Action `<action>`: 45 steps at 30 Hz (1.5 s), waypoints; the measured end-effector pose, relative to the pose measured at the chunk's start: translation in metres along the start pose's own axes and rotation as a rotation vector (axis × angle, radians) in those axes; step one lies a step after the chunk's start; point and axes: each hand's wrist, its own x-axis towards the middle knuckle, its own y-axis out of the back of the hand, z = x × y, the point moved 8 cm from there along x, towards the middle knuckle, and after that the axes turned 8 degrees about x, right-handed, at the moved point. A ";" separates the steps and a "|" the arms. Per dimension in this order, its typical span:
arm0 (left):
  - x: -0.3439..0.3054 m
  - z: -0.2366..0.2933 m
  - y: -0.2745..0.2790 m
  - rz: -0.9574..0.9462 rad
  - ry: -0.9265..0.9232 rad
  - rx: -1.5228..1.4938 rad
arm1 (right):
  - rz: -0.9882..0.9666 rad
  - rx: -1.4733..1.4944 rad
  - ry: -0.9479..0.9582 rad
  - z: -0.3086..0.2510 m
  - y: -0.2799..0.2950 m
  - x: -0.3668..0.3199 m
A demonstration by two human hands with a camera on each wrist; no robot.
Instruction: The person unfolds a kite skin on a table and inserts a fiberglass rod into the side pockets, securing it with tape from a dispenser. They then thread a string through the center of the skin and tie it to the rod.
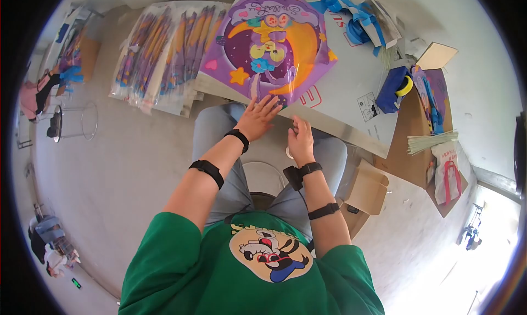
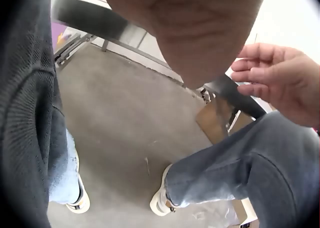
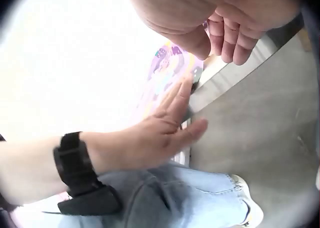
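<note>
A glossy purple sheet (image 1: 304,46), printed with a cartoon figure on a yellow crescent moon, lies on the table with one corner toward the person. My left hand (image 1: 258,120) is at that near corner, fingers straight and fingertips over its edge. In the right wrist view the same left hand (image 3: 155,138) has its fingers extended along the printed sheet (image 3: 170,63). My right hand (image 1: 300,143) hovers by the table's front edge, right of the left hand, fingers loosely curled and holding nothing. The left wrist view shows this right hand (image 2: 285,75) with relaxed fingers.
Several purple-orange items in clear plastic sleeves (image 1: 164,51) lie to the left. Blue strips (image 1: 359,21) sit at the table's back right, near a blue tape dispenser (image 1: 394,93). An open cardboard box (image 1: 403,158) with thin pale rods (image 1: 432,142) stands right; a smaller box (image 1: 366,189) is below.
</note>
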 end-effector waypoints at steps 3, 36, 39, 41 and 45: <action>0.002 -0.001 0.003 -0.035 -0.026 0.041 | 0.001 0.190 -0.138 0.009 0.008 -0.005; 0.047 -0.051 0.012 0.072 0.240 0.116 | 0.548 0.552 -0.664 0.226 0.306 0.116; 0.048 -0.052 0.011 0.074 0.255 0.111 | 0.580 0.685 -0.645 0.217 0.301 0.111; 0.047 -0.051 0.012 0.082 0.250 0.114 | 0.655 0.797 -0.627 0.212 0.293 0.103; 0.047 -0.052 0.014 0.077 0.260 0.103 | 0.788 1.027 -0.522 0.204 0.285 0.089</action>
